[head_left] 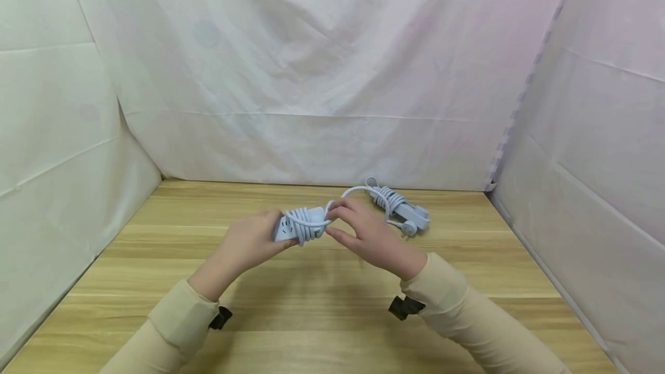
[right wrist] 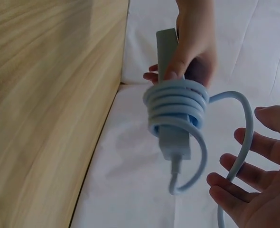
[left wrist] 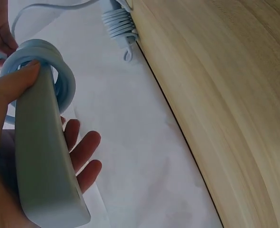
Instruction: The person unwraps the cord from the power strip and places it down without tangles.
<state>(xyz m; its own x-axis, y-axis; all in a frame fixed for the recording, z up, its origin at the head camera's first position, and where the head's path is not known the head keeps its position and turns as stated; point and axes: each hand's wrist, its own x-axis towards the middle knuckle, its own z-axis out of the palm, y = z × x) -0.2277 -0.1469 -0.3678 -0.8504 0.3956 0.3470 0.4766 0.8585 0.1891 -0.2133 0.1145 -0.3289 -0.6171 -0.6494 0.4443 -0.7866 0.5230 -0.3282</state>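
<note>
My left hand (head_left: 254, 238) grips a pale power strip (head_left: 283, 231) above the table, its thumb pressing near the cord. Several turns of the white cord (right wrist: 175, 107) wrap around the strip's far end. In the right wrist view, my right hand (right wrist: 258, 180) is beside the coil, its thumb apart from the relaxed fingers. A loose loop of the same cord lies across those fingers. From there the cord arcs back toward a plug (head_left: 409, 227), and where it ends is hard to tell.
A second power strip (head_left: 413, 214), its cord wound around it, lies at the back right of the wooden table (head_left: 312, 316). White cloth (head_left: 312, 74) hangs behind the table and along both sides.
</note>
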